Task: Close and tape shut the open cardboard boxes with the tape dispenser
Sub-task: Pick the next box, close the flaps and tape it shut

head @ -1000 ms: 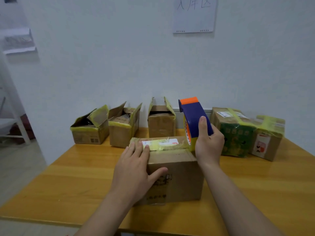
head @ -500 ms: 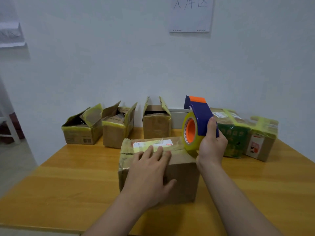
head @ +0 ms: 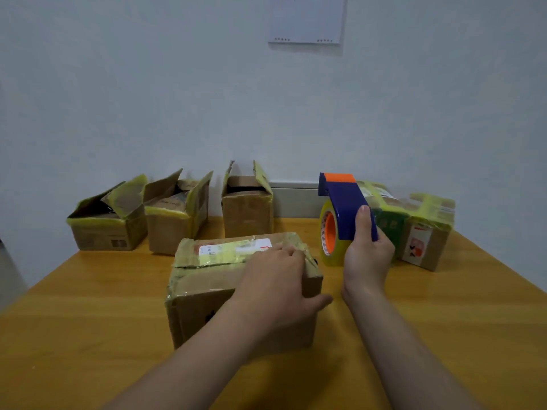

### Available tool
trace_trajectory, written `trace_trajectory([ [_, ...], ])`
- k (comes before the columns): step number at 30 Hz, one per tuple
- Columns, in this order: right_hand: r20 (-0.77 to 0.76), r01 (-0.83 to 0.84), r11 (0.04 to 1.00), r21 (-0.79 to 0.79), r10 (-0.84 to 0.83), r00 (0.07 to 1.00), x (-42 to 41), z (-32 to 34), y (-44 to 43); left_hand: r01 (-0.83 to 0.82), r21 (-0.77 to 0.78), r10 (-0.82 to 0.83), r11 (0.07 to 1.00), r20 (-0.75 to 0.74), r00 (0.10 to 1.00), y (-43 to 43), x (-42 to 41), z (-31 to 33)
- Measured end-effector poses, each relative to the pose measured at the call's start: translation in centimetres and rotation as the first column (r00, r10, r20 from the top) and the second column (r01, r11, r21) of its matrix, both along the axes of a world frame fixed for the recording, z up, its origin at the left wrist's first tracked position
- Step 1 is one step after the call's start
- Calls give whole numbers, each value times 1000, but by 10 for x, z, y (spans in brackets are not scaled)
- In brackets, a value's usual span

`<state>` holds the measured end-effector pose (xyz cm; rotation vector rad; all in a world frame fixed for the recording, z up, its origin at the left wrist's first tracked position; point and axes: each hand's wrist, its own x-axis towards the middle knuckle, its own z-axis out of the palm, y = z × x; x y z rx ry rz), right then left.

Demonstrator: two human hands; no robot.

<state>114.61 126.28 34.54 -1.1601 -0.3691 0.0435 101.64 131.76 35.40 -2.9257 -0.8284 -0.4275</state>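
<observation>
A closed cardboard box (head: pixel 207 291) with yellowish tape and a white label on top sits in the middle of the wooden table. My left hand (head: pixel 275 288) lies over its top right corner, fingers curled on the tape and thumb at the right edge. My right hand (head: pixel 367 255) grips the blue and orange tape dispenser (head: pixel 340 214) upright just right of the box, apart from it. Three open boxes stand along the wall: a left one (head: pixel 106 223), a middle one (head: pixel 174 214) and a right one (head: pixel 247 202), all with flaps up.
Two taped boxes, a green-printed one (head: pixel 390 220) and a brown one (head: pixel 426 235), sit at the back right behind the dispenser. The wooden table (head: pixel 88 315) stands against a white wall with a paper sheet (head: pixel 306 19) on it.
My right hand has pulled the dispenser off the box to the right and tilted it. My left hand has slid right along the box top to its right corner.
</observation>
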Motion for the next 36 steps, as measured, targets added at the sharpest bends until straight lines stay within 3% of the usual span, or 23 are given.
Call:
trace_trajectory([
  [4, 10, -8, 1000, -23, 8, 1000, 3, -6, -3, -15, 7, 15, 1000, 53, 998, -3, 12, -6],
  [10, 42, -41, 999, -16, 42, 998, 8, 0, -16, 113, 26, -115, 993, 61, 992, -8, 4, -4],
  [29, 168, -143, 990, 6, 140, 976, 2, 21, -29, 385, -165, -390, 908, 2, 921, 11, -44, 0],
  [36, 199, -244, 959, -147, 270, 942, 25, 40, -41, 365, -400, -361, 840, 89, 928, 17, -57, 14],
])
